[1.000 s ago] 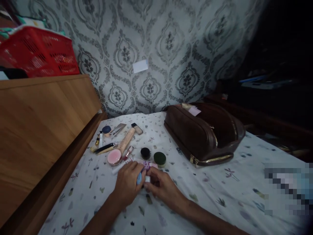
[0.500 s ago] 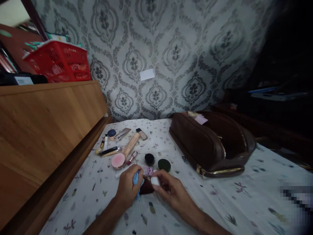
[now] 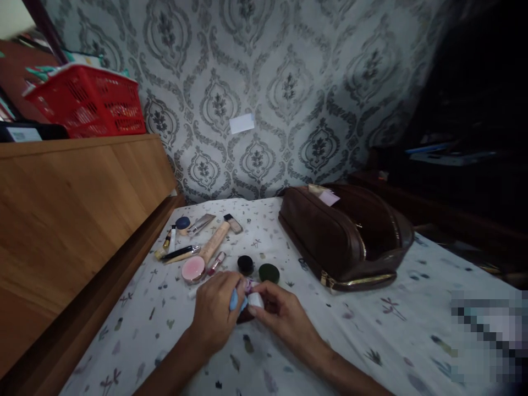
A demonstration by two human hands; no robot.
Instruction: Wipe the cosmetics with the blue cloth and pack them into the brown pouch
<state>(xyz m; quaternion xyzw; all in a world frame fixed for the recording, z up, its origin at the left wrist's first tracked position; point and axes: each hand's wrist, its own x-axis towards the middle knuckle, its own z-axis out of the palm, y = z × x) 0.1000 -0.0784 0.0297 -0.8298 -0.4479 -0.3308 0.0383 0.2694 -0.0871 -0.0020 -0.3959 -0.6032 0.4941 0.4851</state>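
Observation:
My left hand (image 3: 216, 308) is closed around a bunched blue cloth (image 3: 236, 301), which meets a small white block-shaped piece (image 3: 256, 300). The thumb and fingers of my right hand (image 3: 286, 316) pinch that white piece. Under both hands lies a dark brown, glossy item (image 3: 245, 315), mostly covered; I cannot tell whether the white piece is part of it. Just beyond are a round black lid or jar (image 3: 245, 265), a dark green round one (image 3: 269, 273) and a partly hidden purple-patterned item (image 3: 248, 284).
To the left lie a pink round compact (image 3: 193, 269), a lip gloss tube (image 3: 216, 263), a beige tube (image 3: 214, 242), and several brushes and bottles. A brown zip bag (image 3: 322, 236) stands unzipped at right. A wooden panel (image 3: 82, 203) bounds the left, with a red basket (image 3: 88, 102) above.
My left hand has moved right with the blue cloth, closing the gap to the white piece. The dark item is now more covered. The whole view has shifted slightly.

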